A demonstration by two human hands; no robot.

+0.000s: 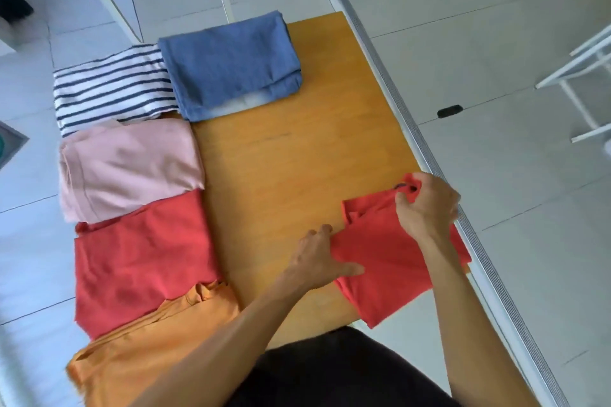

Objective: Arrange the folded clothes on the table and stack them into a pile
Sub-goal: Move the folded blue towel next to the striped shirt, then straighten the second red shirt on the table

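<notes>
While the right hand (426, 205) pinches the small folded red cloth (390, 261) at the wooden table's (297, 158) right edge, left hand (317, 258) flat on it, fingertips hidden, orange garment (139, 350) cut off.

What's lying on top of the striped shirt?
The blue garment overlaps the striped shirt on its right edge, the pink one on its near edge. The covered strips are hidden.

Bare wooden counter (297, 149) open through the middle. Left edge blocked by a row: striped folded cloth (112, 86), pink folded cloth (129, 168), red folded cloth (142, 258), orange folded cloth (148, 347). Blue folded cloth (231, 66) blocks far end. Grey ribbed rail (429, 158) bounds right.
</notes>
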